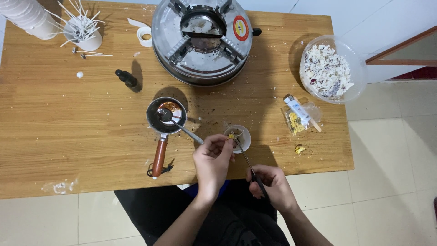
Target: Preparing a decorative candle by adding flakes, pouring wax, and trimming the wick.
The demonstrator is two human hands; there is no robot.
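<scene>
Wooden table (68, 136) filled most of the frame. Near its lower centre, the left hand (213, 157) pinched something yellow over a small white cup (238, 138), while the right hand (268, 182) gripped scissors (248, 161) angled into it. A careless snip could nick the fingers or tip the cup.

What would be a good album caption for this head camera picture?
Left hand pinches a yellow bit over a small cup while right hand works scissors, beside a little saucepan on a wooden table.
</scene>
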